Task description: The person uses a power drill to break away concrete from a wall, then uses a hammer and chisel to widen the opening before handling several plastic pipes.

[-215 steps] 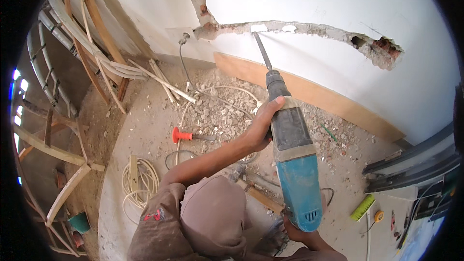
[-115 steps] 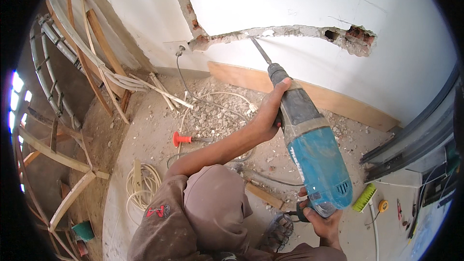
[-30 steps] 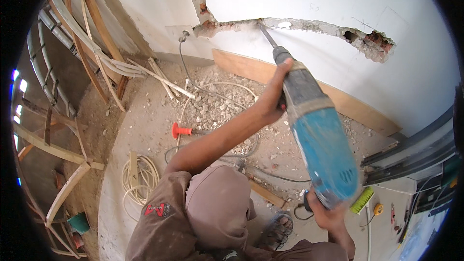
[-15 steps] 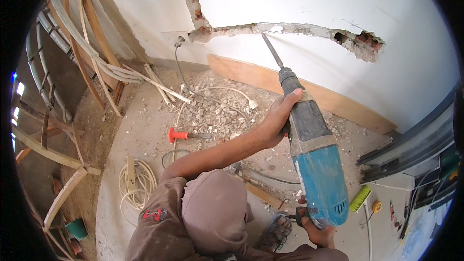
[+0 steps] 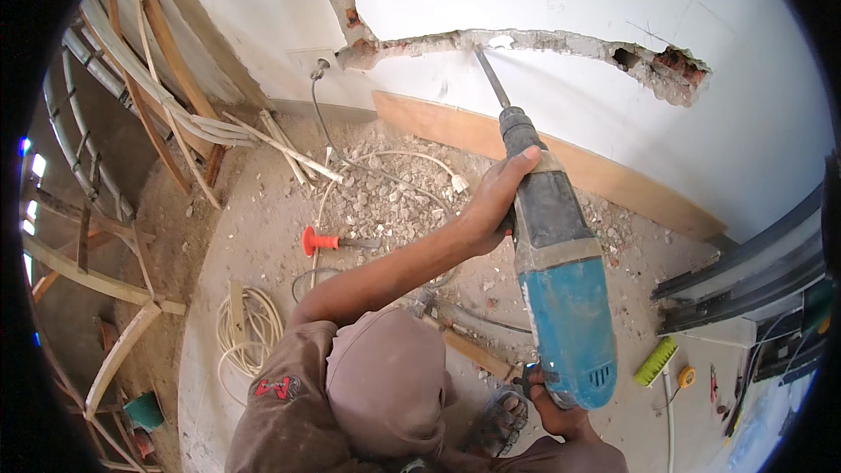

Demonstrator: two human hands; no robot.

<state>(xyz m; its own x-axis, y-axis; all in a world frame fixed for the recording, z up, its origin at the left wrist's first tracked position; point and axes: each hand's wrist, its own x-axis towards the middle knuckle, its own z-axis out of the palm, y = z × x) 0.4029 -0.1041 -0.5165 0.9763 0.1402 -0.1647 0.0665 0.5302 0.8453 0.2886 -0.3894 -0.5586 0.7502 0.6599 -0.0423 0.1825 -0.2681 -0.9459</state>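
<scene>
A blue and dark grey demolition hammer [image 5: 569, 315] stretches from low right up to the white wall. Its long steel chisel bit [image 5: 492, 77] meets the lower edge of a rough groove [image 5: 561, 42] cut in the plaster. My left hand [image 5: 498, 197] is wrapped round the front of the hammer's body, just behind the black chuck. At the rear end, my right hand [image 5: 556, 412] is closed on the handle, partly hidden by the blue housing. A hand chisel with an orange guard [image 5: 321, 241] lies on the floor left of my left forearm.
Rubble [image 5: 394, 197] covers the floor below a wooden board [image 5: 526, 153] along the wall. A power cord [image 5: 322, 118] hangs from a socket. Coiled cable [image 5: 250, 324] and wood strips [image 5: 180, 52] are on the left. A green brush [image 5: 655, 361] and tape measure [image 5: 686, 376] lie right.
The hammer's rear end and my right hand have swung slightly left. The bit's tip stays at the groove's lower edge, and both hands keep their hold. The whole view has shifted a little.
</scene>
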